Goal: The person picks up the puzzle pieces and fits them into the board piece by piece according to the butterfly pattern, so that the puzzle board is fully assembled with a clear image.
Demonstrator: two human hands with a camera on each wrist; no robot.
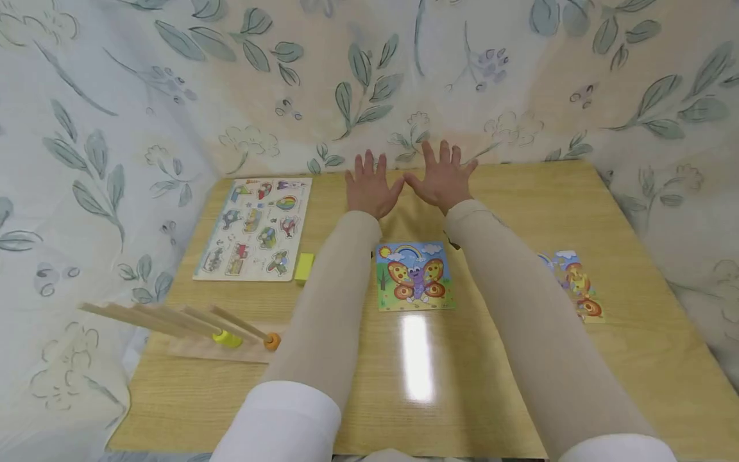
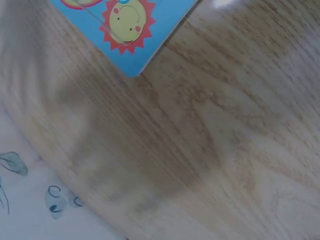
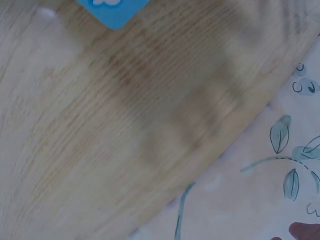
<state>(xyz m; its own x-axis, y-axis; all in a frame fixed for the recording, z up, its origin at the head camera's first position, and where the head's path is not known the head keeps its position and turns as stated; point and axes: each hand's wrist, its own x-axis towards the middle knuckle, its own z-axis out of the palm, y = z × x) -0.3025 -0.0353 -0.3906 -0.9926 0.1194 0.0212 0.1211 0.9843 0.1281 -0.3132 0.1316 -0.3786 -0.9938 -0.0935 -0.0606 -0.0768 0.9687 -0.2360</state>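
Both arms reach forward over the table. My left hand (image 1: 372,189) has its fingers straight and spread, palm down, near the table's far edge. Beside it my right hand (image 1: 443,179) is spread the same way, the two thumbs almost meeting. Neither hand holds anything. Nearest to them, between the forearms, lies a square butterfly puzzle (image 1: 417,276) with a sun and a rainbow. Its sun corner (image 2: 127,22) shows in the left wrist view, and a blue cloud corner (image 3: 117,12) in the right wrist view. Fingertips (image 3: 305,231) show at the bottom right there.
On the left lies a picture board (image 1: 254,231) of vehicles, with a yellow block (image 1: 304,268) beside it. A wooden peg stand (image 1: 202,343) with a few coloured beads is nearer. Right of the right forearm lies another colourful puzzle (image 1: 577,285), partly covered. Floral cloth (image 1: 462,83) hangs behind the table.
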